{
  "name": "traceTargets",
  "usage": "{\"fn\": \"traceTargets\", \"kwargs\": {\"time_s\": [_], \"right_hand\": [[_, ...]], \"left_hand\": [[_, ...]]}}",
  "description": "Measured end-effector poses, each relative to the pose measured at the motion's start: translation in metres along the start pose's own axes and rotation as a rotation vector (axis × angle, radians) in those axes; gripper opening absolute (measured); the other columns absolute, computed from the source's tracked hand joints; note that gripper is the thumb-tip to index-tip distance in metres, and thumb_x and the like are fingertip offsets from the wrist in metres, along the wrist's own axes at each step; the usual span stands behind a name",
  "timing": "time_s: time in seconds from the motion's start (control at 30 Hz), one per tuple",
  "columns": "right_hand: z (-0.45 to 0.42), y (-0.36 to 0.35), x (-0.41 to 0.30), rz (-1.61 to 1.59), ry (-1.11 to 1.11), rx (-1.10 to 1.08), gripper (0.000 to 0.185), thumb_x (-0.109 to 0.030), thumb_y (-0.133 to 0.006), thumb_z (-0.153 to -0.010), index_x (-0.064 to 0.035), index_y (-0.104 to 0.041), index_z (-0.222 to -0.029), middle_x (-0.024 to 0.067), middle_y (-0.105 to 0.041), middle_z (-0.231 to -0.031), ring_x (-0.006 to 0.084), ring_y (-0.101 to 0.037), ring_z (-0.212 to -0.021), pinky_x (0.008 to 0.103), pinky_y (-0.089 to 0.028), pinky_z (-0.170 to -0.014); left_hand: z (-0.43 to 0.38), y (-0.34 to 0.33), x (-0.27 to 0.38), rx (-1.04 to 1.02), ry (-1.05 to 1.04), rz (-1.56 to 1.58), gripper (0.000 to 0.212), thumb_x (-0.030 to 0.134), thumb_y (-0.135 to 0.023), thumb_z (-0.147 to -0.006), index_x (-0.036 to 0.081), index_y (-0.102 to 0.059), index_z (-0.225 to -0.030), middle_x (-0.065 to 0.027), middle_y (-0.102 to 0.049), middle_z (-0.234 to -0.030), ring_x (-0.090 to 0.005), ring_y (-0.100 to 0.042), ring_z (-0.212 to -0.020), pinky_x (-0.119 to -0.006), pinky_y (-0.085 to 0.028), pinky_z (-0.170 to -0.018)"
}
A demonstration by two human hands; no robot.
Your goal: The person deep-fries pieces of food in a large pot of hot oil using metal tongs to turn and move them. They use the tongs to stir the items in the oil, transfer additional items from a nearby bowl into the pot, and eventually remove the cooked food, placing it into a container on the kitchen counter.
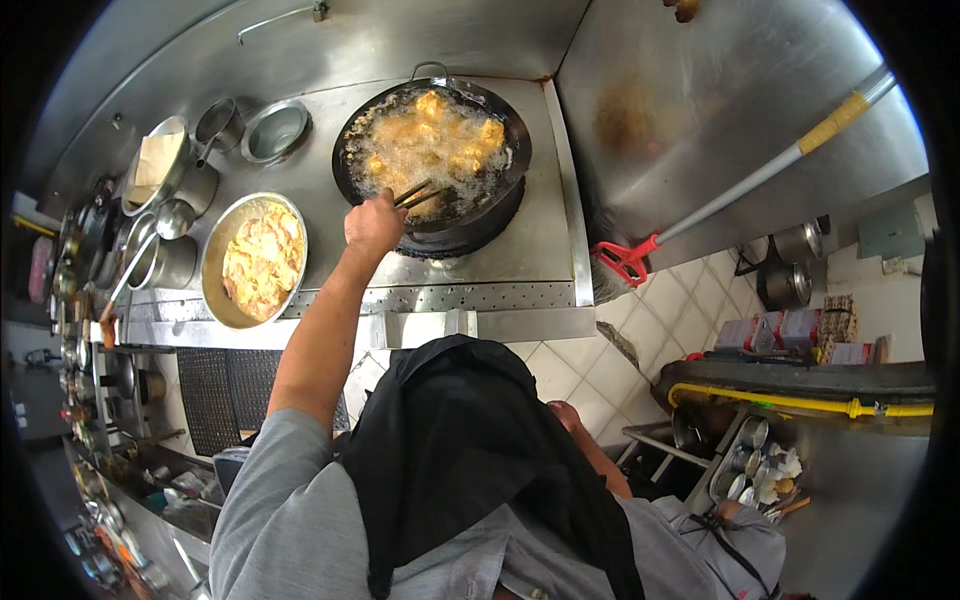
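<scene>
My left hand grips a pair of dark chopsticks over the near side of a large black wok. Their tips reach into bubbling oil, where golden battered pieces are frying. Left of that arm, a metal bowl holds raw battered meat. My right hand hangs low beside my black apron, away from the stove. It is partly hidden by the apron, and its fingers are hard to make out.
Pots, a ladle and an empty metal bowl stand on the steel stovetop. A mop leans against the right wall. A person in grey is close behind on the right. Dark mats lie on the floor.
</scene>
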State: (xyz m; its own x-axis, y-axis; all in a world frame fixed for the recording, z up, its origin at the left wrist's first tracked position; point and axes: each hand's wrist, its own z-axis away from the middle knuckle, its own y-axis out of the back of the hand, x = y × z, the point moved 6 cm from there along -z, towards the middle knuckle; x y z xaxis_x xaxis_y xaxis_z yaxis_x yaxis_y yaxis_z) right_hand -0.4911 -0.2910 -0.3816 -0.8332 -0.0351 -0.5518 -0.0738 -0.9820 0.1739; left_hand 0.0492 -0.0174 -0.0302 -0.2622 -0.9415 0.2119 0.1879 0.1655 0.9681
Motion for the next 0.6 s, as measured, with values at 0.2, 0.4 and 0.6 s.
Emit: {"fn": "traceTargets", "kwargs": {"time_s": [0.2, 0.4, 0.6], "right_hand": [[-0.019, 0.03, -0.014, 0.113, 0.104, -0.069, 0.023, -0.03, -0.058, -0.092, -0.0145, -0.062, -0.108, 0.0025, -0.061, -0.085, 0.0139, -0.057, -0.069, 0.0321, -0.049, -0.063], [-0.046, 0.039, -0.056, 0.204, 0.201, -0.09, 0.031, -0.033, -0.059, -0.088, -0.0142, -0.062, -0.113, 0.0034, -0.062, -0.089, 0.0162, -0.059, -0.074, 0.0342, -0.05, -0.067], [-0.044, 0.032, -0.085, -0.144, -0.049, -0.041, 0.038, -0.032, -0.059, -0.087, -0.0128, -0.061, -0.119, 0.0048, -0.064, -0.093, 0.0177, -0.061, -0.078, 0.035, -0.05, -0.07]], "left_hand": [[0.04, 0.024, -0.002, 0.129, 0.058, 0.06, 0.039, 0.041, -0.067, -0.086, 0.007, -0.054, -0.1, -0.0218, -0.069, -0.088, -0.041, -0.068, -0.086, -0.052, -0.052, -0.074], [0.058, 0.041, -0.027, 0.21, 0.145, 0.143, 0.04, 0.04, -0.068, -0.086, 0.008, -0.055, -0.106, -0.0218, -0.069, -0.089, -0.0412, -0.067, -0.086, -0.052, -0.052, -0.075], [0.066, 0.037, -0.051, 0.18, 0.246, 0.172, 0.045, 0.042, -0.066, -0.087, 0.003, -0.056, -0.109, -0.0235, -0.069, -0.093, -0.0417, -0.066, -0.092, -0.049, -0.051, -0.079]]}}
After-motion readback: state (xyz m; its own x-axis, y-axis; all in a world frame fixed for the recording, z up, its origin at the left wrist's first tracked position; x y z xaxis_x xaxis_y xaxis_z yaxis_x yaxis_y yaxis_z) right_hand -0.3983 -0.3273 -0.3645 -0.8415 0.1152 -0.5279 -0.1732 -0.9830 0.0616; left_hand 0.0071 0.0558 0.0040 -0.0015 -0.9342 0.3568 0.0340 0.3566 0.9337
